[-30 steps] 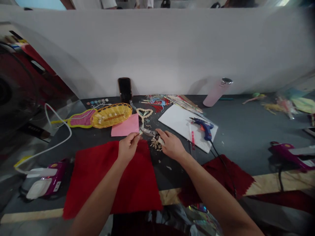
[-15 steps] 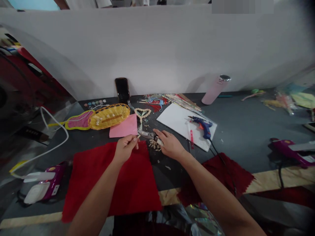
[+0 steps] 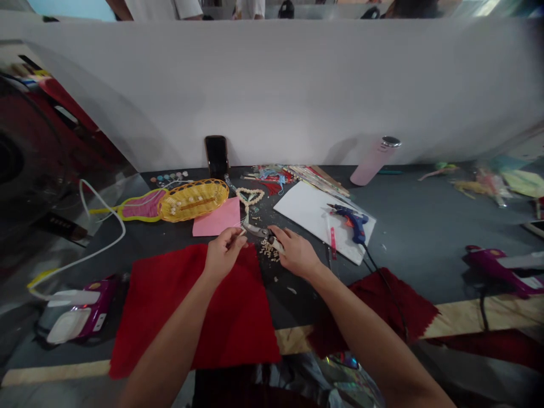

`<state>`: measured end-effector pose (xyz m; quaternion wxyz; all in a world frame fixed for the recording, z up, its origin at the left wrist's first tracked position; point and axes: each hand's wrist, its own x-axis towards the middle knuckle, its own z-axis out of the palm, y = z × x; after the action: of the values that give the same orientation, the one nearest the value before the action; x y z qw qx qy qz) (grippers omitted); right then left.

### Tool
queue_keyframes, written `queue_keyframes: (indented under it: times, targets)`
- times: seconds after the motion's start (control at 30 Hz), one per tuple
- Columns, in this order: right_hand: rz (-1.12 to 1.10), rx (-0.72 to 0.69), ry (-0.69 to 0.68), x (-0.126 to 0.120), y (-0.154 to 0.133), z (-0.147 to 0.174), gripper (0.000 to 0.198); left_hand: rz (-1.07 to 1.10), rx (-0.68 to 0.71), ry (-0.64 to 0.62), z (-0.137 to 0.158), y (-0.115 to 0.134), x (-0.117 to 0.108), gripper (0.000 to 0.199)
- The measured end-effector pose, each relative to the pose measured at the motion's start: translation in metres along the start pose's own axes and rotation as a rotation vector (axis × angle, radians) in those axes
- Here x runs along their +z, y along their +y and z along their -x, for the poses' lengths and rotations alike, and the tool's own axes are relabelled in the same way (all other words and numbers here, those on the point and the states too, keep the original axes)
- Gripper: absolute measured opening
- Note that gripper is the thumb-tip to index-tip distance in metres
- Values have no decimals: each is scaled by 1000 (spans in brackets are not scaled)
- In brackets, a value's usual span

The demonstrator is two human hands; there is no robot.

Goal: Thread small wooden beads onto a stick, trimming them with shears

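My right hand (image 3: 297, 252) is closed round the handles of a pair of pruning shears (image 3: 258, 231), whose blades point left. Pinched in my left hand (image 3: 224, 253) is a thin pale stick (image 3: 242, 232), its end close to the shear blades. Below the shears lies a pile of short cut pale pieces (image 3: 269, 251). A heart-shaped beaded ornament (image 3: 250, 196) with a pale tassel rests just beyond the blades. Under my left wrist spreads a red cloth (image 3: 191, 317), and a pink paper sheet (image 3: 216, 218) lies behind that hand.
A yellow woven basket (image 3: 193, 202) and a phone (image 3: 216, 157) stand behind on the left. At right, a blue glue gun (image 3: 351, 220) lies on a white board (image 3: 304, 205), near a pink bottle (image 3: 374, 163). Purple devices (image 3: 97, 303) sit toward both sides.
The view has shifted slightly, so everything sits a little further right. My left hand's fingers have come a bit nearer the shear blades. Both hands keep their holds.
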<state>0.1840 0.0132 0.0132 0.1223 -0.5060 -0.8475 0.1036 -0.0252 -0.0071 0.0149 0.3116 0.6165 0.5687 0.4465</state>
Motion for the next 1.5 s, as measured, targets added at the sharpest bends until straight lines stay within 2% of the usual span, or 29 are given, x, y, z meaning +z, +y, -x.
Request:
queue_keyframes:
  times: [0.2, 0.47, 0.63, 0.9, 1.1, 1.2, 1.37, 1.5]
  targets:
    - [21, -19, -14, -2, 3, 0, 62, -22, 3, 21, 2, 6, -1, 25]
    - [-9, -86, -54, 0, 11, 0, 69, 117, -93, -220, -1, 4, -12, 29]
    - [-31, -68, -47, 0, 7, 0, 65, 212, -150, -250, -2, 2, -12, 30]
    - [16, 14, -49, 0, -2, 2, 58, 66, -46, -125, -3, 5, -10, 34]
    - [0, 19, -42, -2, -1, 0, 57, 29, -23, -89, 0, 9, -6, 26]
    - [-7, 12, -34, -1, 3, 0, 60, 22, -40, -49, 0, 5, -3, 25]
    - [-26, 39, 56, 1, 12, 0, 62, -54, -35, 66, -1, -8, 2, 29]
    - [-27, 36, 55, 1, 16, -2, 62, -115, -13, 87, -2, -12, 3, 26]
